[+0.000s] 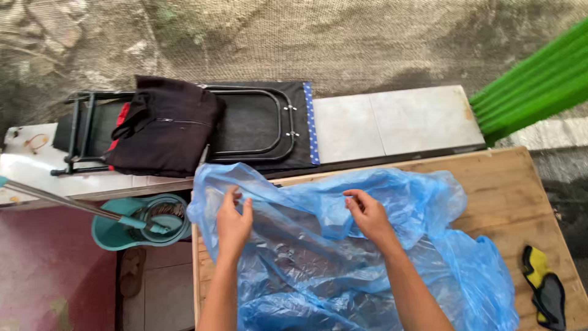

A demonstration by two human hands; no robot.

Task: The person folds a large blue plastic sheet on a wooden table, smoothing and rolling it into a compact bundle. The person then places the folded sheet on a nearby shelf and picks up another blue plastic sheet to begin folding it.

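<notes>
We pinch the blue bag (343,245) at its far edge, left hand (233,224) and right hand (367,214) equally near; it stretches left-right across the counter (514,184).

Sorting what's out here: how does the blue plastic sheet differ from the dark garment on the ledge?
The blue plastic sheet is translucent and crinkled, spread over the wooden table; the dark garment is opaque, bundled on a folded black frame. The left hand and right hand pinch the sheet; nothing touches the garment. Both are soft.
</notes>
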